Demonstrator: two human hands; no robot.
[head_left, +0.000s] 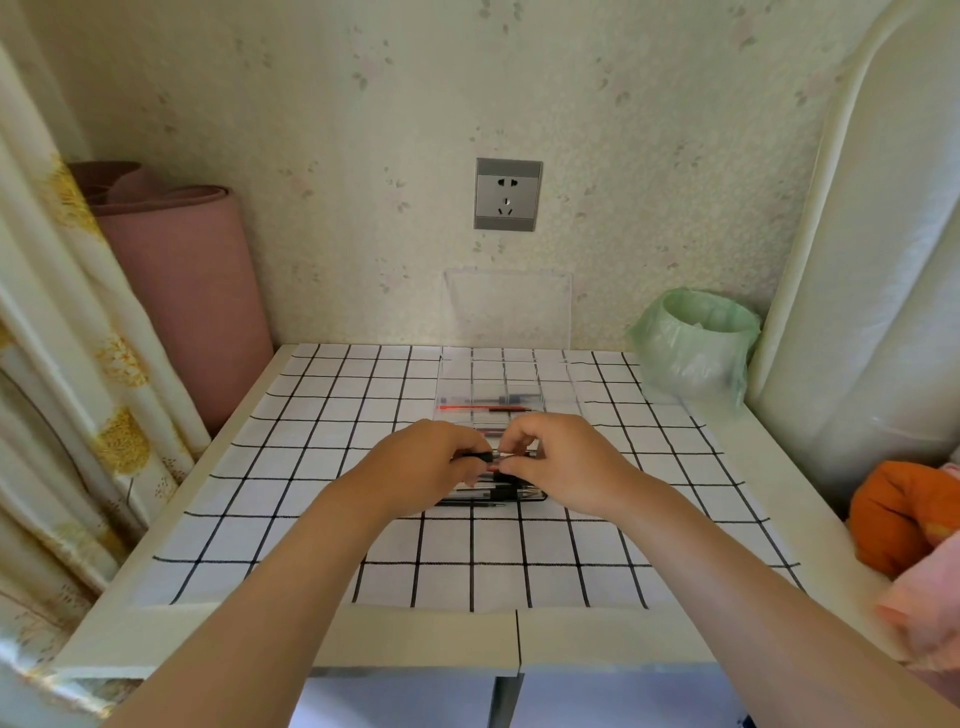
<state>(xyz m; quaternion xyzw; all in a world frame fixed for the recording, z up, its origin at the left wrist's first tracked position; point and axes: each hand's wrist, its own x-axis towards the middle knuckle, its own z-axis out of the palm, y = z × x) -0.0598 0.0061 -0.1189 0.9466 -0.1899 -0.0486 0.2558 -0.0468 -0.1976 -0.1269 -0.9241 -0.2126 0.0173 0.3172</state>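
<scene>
Over the box (519, 374), the pen (492, 455) lies crosswise: left hand (421, 467) grips its barrel, right hand (561, 467) pinches its tip.

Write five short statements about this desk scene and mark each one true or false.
1. The left hand and the right hand hold one pen between them. True.
2. A red pen lies in the clear box. True.
3. The bin with the green bag stands at the table's back left corner. False: it stands at the back right corner.
4. The tablecloth is plain blue. False: it is white with a black grid.
5. A plug sits in the wall socket. False: nothing is plugged into it.
</scene>
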